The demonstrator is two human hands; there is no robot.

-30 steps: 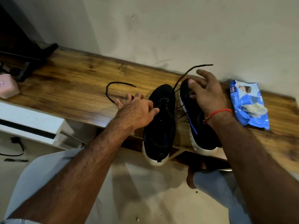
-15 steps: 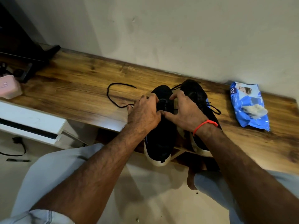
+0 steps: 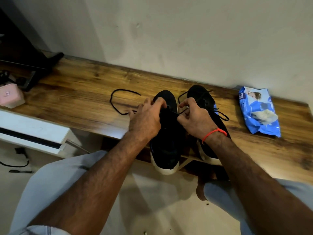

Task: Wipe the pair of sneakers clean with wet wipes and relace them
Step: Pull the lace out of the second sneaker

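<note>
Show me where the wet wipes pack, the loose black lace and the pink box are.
wet wipes pack [image 3: 259,112], head view, middle of the blue wrapper.
loose black lace [image 3: 113,104], head view, left curve of its loop.
pink box [image 3: 10,94], head view, its top face.

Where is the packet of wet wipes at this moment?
In the head view, the packet of wet wipes lies on the wooden shelf near the wall, right of the right sneaker.

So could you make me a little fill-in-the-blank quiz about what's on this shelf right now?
1. Both sneakers are ____ with pale soles.
2. The wipes pack is mostly ____.
3. The right hand pinches a black ____.
4. The thread on the right wrist is ____.

Missing words: black; blue; lace; red
</note>
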